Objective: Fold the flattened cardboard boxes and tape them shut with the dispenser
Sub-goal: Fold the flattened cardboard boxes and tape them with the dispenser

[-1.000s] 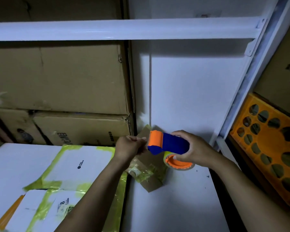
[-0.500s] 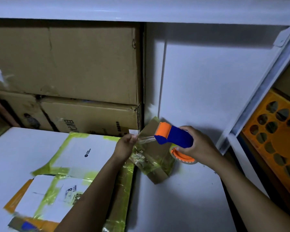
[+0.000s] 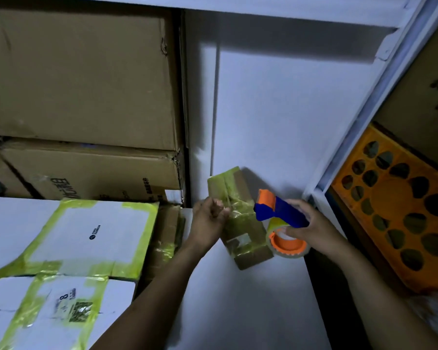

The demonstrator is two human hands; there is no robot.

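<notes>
The work surface is a white shelf board [image 3: 238, 304] inside a metal rack, with a white back panel [image 3: 276, 109] behind it and a white beam overhead; the light is dim. At the back left, two large brown cartons are stacked, the upper carton [image 3: 79, 79] resting on the lower carton [image 3: 94, 173]. An orange crate with round holes [image 3: 395, 210] stands in the next bay on the right. On the left of the shelf lie two white parcels edged in yellow-green tape, the far parcel [image 3: 91, 231] and the near parcel [image 3: 56, 306].

The small cardboard box [image 3: 240, 231], already banded with yellowish tape, lies at the back of the shelf near the panel; its long axis runs away from the viewer, with the near end swung to the right. The right hand [image 3: 316, 228] wraps the tape dispenser [image 3: 281, 210] just right of the box, with the orange head pointing left and the roll below. The left hand [image 3: 208, 221], fingers curled, pinches what looks like the clear tape strip [image 3: 240, 211] over the box.
</notes>
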